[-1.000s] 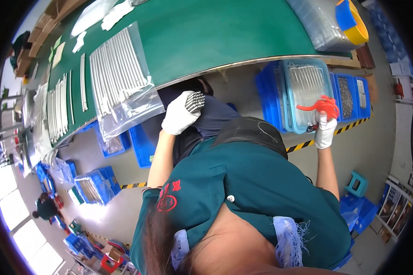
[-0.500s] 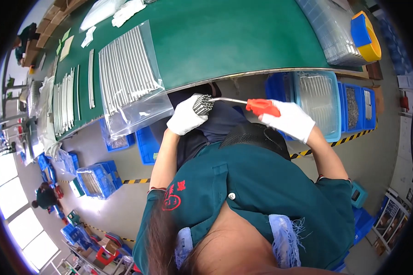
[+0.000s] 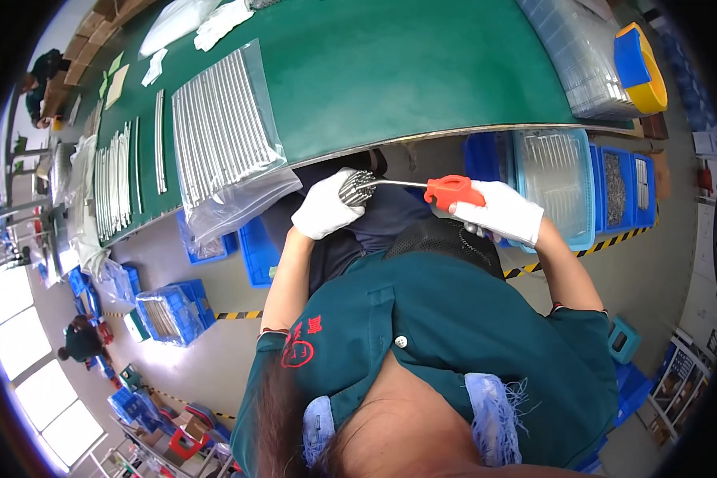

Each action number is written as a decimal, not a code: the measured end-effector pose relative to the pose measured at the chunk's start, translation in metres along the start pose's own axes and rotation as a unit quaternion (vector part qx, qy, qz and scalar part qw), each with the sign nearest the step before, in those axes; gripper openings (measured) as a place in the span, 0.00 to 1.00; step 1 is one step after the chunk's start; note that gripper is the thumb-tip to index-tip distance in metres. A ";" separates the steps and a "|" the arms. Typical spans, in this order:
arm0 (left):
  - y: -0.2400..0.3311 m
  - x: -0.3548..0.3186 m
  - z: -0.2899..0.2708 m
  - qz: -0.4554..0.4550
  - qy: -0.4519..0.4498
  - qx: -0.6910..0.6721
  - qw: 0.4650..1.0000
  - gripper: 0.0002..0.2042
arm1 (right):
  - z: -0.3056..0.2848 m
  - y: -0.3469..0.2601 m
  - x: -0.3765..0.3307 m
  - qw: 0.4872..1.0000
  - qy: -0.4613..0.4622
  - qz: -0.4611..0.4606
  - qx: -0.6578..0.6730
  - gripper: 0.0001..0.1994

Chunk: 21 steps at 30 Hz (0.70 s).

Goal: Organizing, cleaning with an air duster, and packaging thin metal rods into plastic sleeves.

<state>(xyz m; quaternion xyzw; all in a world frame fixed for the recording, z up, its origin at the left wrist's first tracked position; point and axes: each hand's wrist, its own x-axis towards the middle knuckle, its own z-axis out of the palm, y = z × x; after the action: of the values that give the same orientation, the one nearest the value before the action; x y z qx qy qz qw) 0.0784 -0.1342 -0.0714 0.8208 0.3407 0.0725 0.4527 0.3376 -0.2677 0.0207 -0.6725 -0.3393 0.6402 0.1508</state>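
Note:
My left hand [image 3: 320,209], in a white glove, is closed around a bundle of thin metal tubes [image 3: 358,190], whose clustered ends face up toward me. My white-gloved right hand [image 3: 508,213] grips a red air blow gun [image 3: 452,192]. From it a thin metal nozzle [image 3: 402,183] points left, its tip at the ends of the bundle. Both hands are over my lap, just off the front edge of the green table [image 3: 406,72]. Glove and fingers hide the rest of the bundle.
On the table, a clear plastic bag [image 3: 229,131] holds several metal tubes, with loose tubes [image 3: 113,179] left of it. Plastic-wrapped stock [image 3: 577,72] and a yellow tape roll [image 3: 653,80] are at the right. Below stand a light-blue bin [image 3: 588,183] and a blue bin [image 3: 253,253].
The nozzle tip has shifted down and left across the tube ends. The bundle has tilted and moved slightly right and down. Both hands keep their hold.

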 end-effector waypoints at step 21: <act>-0.010 -0.001 0.000 0.139 0.028 0.088 0.986 0.15 | -0.002 0.008 0.004 0.997 0.075 -0.025 -0.024 0.18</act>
<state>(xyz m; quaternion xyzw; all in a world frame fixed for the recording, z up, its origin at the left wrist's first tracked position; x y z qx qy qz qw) 0.0732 -0.1312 -0.0789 0.8947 0.2407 0.1274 0.3541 0.3412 -0.2707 0.0128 -0.7136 -0.3588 0.5755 0.1759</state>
